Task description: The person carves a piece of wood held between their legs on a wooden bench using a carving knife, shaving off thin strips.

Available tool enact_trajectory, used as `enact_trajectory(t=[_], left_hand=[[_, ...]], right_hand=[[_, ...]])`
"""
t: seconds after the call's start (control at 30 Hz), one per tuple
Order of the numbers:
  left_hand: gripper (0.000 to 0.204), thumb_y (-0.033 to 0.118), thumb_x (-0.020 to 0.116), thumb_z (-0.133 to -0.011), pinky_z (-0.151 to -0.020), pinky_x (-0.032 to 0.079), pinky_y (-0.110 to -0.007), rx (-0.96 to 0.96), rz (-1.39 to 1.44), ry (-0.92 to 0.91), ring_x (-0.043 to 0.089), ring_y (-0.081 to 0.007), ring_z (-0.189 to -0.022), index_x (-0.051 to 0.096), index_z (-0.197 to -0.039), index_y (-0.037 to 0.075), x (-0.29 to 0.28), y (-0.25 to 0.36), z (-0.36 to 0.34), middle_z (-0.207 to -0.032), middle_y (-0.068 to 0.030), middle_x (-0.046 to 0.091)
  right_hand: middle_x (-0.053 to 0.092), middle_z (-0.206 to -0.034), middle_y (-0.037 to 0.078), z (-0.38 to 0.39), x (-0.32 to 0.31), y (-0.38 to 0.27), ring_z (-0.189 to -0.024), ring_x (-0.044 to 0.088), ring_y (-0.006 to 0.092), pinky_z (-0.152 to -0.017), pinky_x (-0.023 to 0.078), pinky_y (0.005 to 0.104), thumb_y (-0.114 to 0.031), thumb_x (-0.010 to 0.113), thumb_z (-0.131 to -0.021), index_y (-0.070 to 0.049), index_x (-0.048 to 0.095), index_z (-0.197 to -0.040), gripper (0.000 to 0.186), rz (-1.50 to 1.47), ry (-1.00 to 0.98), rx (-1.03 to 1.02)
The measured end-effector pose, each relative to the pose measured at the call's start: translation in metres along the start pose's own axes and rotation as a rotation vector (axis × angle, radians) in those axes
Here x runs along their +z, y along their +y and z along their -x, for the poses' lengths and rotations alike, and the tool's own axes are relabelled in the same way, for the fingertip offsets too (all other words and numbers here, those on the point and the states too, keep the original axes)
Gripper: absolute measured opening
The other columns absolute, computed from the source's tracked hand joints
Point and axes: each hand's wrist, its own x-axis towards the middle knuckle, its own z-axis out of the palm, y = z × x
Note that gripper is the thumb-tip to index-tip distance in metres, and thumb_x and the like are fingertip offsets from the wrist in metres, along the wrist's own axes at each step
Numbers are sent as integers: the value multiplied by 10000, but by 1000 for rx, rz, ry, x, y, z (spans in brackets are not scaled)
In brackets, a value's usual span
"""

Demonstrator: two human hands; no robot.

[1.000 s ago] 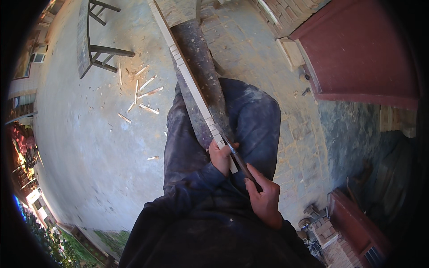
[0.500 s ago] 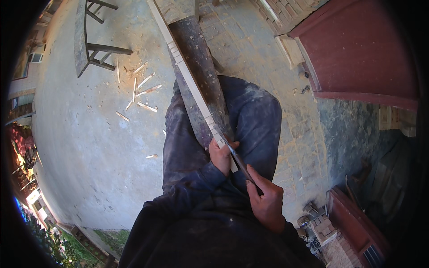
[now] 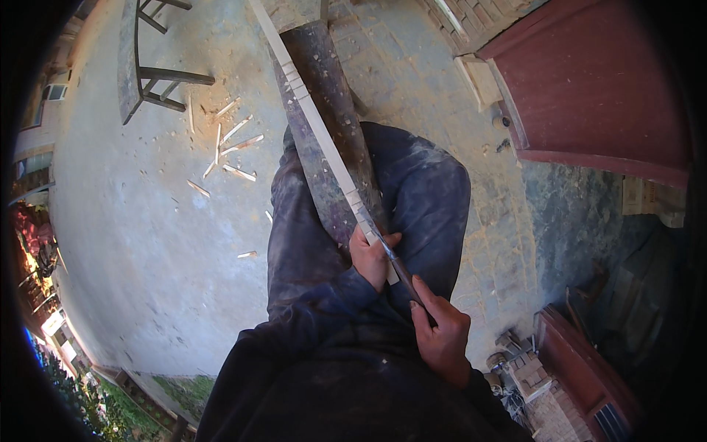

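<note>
A long, pale wooden strip (image 3: 325,141) with cross cuts along it lies lengthwise over a dark, worn wooden bench (image 3: 340,110) between my legs. Near the strip's close end, my left hand (image 3: 368,259) is wrapped round it, thumb out to the right. My right hand (image 3: 444,333) grips the dark handle of a chisel (image 3: 403,274). The narrow metal blade rests along the strip by my left thumb. Its very tip is hard to make out against the wood.
Several split wood pieces (image 3: 237,173) and shavings lie on the concrete floor at left. Beyond them lies a tipped wooden bench (image 3: 130,66). A dark red panel (image 3: 589,81) fills the upper right; a reddish box (image 3: 589,368) and bricks (image 3: 532,377) lie at lower right.
Both hands have shifted slightly to the right in the picture, with the strip's near end and chisel. The left hand keeps its hold on the strip, the right on the chisel.
</note>
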Motion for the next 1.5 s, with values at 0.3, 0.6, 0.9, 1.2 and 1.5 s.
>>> enact_trajectory(t=[0.3,0.6,0.9,1.2,1.5], left_hand=[[279,-48,756,-800,-624,411,-267,4,30,-16,512,-74,-667,530,-842,110,0,1,-1,-747,42,538],[234,-25,744,-803,-490,330,-286,64,9,20,453,-108,-511,535,-781,80,6,-1,-1,-617,5,504],[232,-8,744,-807,-488,331,-290,31,-7,20,453,-107,-514,532,-798,84,8,4,-1,-618,6,505],[227,-2,747,-805,-513,343,-278,60,8,21,468,-105,-542,539,-796,87,6,-1,-2,-634,10,513],[277,-29,763,-775,-630,426,-279,-31,-58,-9,523,-95,-676,519,-820,95,-2,-3,-1,-746,21,539]], right_hand=[[586,-704,145,1,1,-1,-587,634,293,-530,463,421,10,767,-891,-80,685,-1406,529,51,5,-21],[603,-719,158,-1,8,1,-596,639,313,-538,473,429,-2,759,-899,-73,683,-1406,517,-2,0,3],[611,-734,159,-10,-11,-18,-609,659,330,-534,479,446,-40,767,-902,-89,663,-1426,537,113,-62,26],[598,-712,139,-12,-16,-27,-579,643,318,-519,471,446,-47,776,-894,-90,668,-1423,542,158,-82,29],[613,-721,155,-11,2,-19,-608,662,332,-538,487,440,-38,771,-903,-81,662,-1428,538,91,-22,30]])
